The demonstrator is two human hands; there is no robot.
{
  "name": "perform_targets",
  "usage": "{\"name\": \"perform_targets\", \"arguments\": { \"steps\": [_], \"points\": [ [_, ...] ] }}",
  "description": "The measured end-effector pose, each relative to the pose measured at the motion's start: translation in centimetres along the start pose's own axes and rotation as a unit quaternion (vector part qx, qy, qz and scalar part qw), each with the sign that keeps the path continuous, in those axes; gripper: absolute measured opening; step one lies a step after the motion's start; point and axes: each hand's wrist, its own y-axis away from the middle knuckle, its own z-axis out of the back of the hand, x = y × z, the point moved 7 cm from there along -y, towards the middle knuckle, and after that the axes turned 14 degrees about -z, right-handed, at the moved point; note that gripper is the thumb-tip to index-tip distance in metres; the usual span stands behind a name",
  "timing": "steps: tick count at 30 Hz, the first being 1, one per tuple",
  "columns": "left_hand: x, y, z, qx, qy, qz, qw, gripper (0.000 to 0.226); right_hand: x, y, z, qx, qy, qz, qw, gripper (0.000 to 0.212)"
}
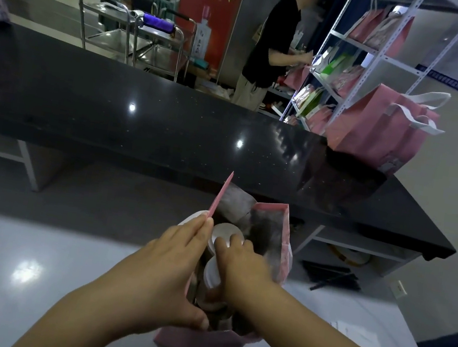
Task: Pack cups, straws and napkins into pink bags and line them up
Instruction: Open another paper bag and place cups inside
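Pink bag (283, 241) stands open, left hand (168, 271) gripping its rim, right hand (241, 261) fingers clutching a white-lidded cup (223, 233).

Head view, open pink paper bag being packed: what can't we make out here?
- Contents of the open pink paper bag: the right hand and left hand cover most of the opening; only two white cup lids show, so no cup count.
- Straws and napkins inside: hidden or too dark.
- Right hand's grip: fingertips lie on a lid, hold unclear.
- Pink handled bags on the black counter: contents hidden by their walls.
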Motion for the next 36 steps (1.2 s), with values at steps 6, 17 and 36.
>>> {"name": "perform_targets", "arguments": {
  "steps": [6, 17, 36],
  "points": [
    [0.3, 0.1, 0.2, -0.004, -0.008, -0.004, 1.000, 0.123, 0.0, 1.0, -0.5, 0.047, 0.000, 0.023, 0.999, 0.088],
    [1.1, 0.3, 0.9, -0.018, 0.016, -0.003, 1.000, 0.122, 1.0, 0.0, 0.3, 0.117, 0.094, 0.065, 0.987, 0.081],
    [0.7, -0.9, 1.1, 0.037, 0.015, -0.044, 0.998, 0.121, -1.0, -1.1, 1.3, 0.091, -0.002, 0.040, 0.995, 0.060]
  ]
}}
